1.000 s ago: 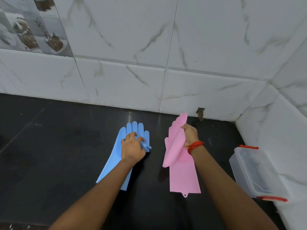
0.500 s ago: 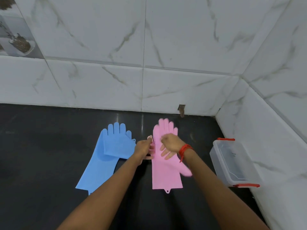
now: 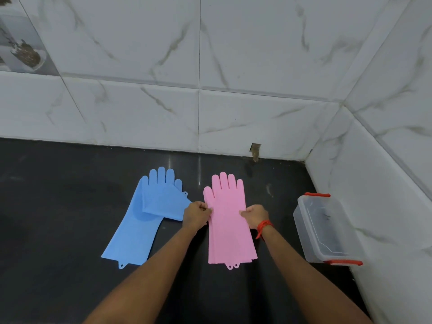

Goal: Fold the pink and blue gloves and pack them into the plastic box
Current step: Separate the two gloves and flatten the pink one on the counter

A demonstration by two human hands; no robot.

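The pink gloves (image 3: pixel 228 220) lie flat on the black counter, stacked one on the other, fingers pointing to the wall. My left hand (image 3: pixel 196 213) pinches their left edge at mid-length. My right hand (image 3: pixel 256 215), with a red thread on its wrist, grips the right edge opposite. The blue gloves (image 3: pixel 145 220) lie to the left, one long and flat, the other folded across its palm. The clear plastic box (image 3: pixel 325 230) with red clips stands open at the right, by the side wall.
The black counter (image 3: pixel 58 206) runs left and toward me. White marble tiles form the back wall and the right wall (image 3: pixel 385 183), meeting in a corner behind the box.
My left hand left the blue gloves and came to the pink ones. The lifted pink glove has been laid flat onto the other, and both hands now hold the stack's edges.
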